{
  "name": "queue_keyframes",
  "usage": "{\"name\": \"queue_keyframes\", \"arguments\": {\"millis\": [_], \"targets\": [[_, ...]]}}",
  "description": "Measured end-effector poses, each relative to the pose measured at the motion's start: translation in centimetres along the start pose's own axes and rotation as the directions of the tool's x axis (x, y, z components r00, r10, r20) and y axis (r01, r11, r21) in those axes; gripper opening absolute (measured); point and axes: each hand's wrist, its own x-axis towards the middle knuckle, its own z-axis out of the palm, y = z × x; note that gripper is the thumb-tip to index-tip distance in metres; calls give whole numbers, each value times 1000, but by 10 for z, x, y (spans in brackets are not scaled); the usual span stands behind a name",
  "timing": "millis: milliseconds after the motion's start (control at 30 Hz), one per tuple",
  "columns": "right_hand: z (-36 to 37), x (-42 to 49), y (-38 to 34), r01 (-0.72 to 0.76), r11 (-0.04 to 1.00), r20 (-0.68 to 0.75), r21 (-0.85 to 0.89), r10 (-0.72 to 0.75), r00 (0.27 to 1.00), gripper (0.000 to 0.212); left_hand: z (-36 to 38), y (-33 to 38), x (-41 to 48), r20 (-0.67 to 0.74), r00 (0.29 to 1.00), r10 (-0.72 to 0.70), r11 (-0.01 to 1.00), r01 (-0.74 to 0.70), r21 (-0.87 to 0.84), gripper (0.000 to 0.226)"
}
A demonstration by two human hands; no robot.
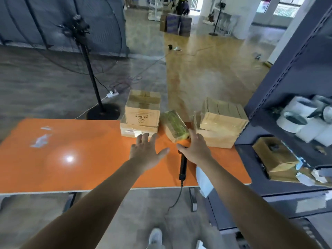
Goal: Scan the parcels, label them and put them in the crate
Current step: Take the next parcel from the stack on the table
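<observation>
View from a head-worn camera, looking down along two bare forearms that reach forward over an orange worktop point(71, 150).

The left hand point(146, 150) is flat and open, palm down, with its fingers spread and the thumb out to the right. Its fingertips lie just in front of a stack of two boxes: a flat lower box point(136, 131) and a taller upper box point(142, 112) with a round printed mark on its near face. It holds nothing.

The right hand point(196, 149) is also open, with fingers straight and spread and the thumb pointing left. Its fingertips reach the near right corner of a small parcel point(175, 125). Whether they touch it cannot be told.

This small parcel is brown with a green patch on top. It lies tilted at the far side of the worktop, between the two-box stack on the left and a larger stack of cardboard parcels point(221, 126) on the right. It lies just beyond both hands, a little left of the right hand.

A black handheld scanner point(183, 165) lies on the worktop between the two wrists, its far end hidden under the right hand. Its cable point(177, 198) hangs over the near edge. A white sheet point(203, 182) shows at the near right corner, partly behind the right forearm. Pale scraps point(41, 139) lie on the left part of the worktop.

To the right stands a dark metal shelf rack point(287, 78) holding white rolls point(305, 126) and a cardboard box point(274, 155). Far left, a tall pedestal fan point(89, 69) stands on the floor.
</observation>
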Motion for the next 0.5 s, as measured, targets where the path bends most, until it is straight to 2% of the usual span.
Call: {"name": "queue_keyframes", "arguments": {"millis": [333, 500], "targets": [[48, 137, 1, -42, 995, 59, -88, 48, 997, 102, 40, -25, 96, 132, 991, -38, 999, 35, 28, 80], [72, 181, 7, -117, 989, 131, -90, 129, 983, 113, 61, -31, 126, 202, 978, -46, 998, 37, 49, 82]]}}
